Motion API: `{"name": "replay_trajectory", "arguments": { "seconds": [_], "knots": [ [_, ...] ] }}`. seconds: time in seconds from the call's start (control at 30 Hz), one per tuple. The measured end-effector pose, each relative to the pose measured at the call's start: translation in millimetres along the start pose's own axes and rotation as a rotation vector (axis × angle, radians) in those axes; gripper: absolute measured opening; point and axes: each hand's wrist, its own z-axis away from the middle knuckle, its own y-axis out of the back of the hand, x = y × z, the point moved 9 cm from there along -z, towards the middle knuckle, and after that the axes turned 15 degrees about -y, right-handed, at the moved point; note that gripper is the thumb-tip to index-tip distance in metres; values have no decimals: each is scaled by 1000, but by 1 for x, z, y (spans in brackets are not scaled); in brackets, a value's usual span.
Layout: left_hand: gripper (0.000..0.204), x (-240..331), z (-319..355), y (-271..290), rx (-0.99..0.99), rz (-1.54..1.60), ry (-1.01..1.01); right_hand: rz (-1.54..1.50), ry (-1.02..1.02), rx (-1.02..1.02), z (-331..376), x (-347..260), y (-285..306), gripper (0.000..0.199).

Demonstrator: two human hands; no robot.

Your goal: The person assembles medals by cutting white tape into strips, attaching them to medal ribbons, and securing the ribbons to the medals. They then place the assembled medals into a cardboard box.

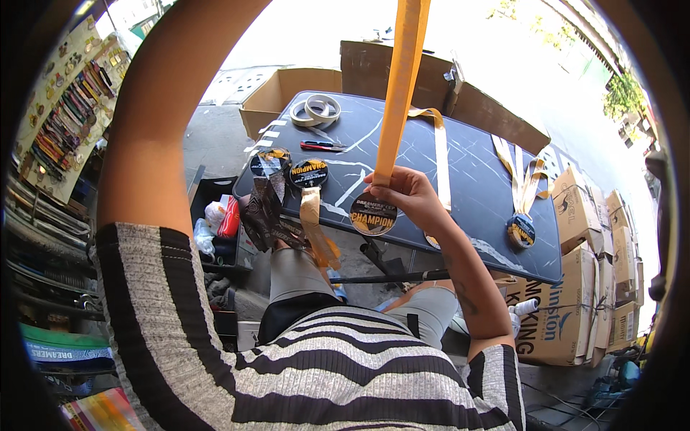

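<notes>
My right hand [407,197] is closed in a pinch where a yellow ribbon [399,93] meets a round black-and-gold medal [373,215]. The ribbon is stretched upward and leaves the picture at the top. My left arm [162,129] is raised and also runs out at the top, so my left hand is out of sight. On the left of the black marble-patterned table [345,136] lie another round medal [309,172], its ribbon [312,215] hanging over the front edge, and a further medal [271,159] by a dark printed ribbon [267,212].
Two tape rolls [316,110] and a red-and-black cutter [322,146] lie at the table's back left. A medal [521,231] with pale yellow ribbons sits at its right end. Cardboard boxes [557,309] stand right; open cartons [291,90] stand behind. A dark bin [215,188] is left.
</notes>
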Motion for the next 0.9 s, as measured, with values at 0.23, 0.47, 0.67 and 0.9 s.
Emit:
{"name": "replay_trajectory", "arguments": {
  "seconds": [0.23,0.47,0.67,0.9],
  "knots": [
    [43,-219,18,71,194,145,168,123,-16,405,-13,23,14,65],
    [29,-398,79,75,593,268,435,623,88,573,10,11,-6,67],
    [28,-498,135,63,640,206,585,850,144,526,2,13,-14,33],
    [46,-560,191,39,541,137,911,912,147,504,3,16,-14,35]
  ]
}}
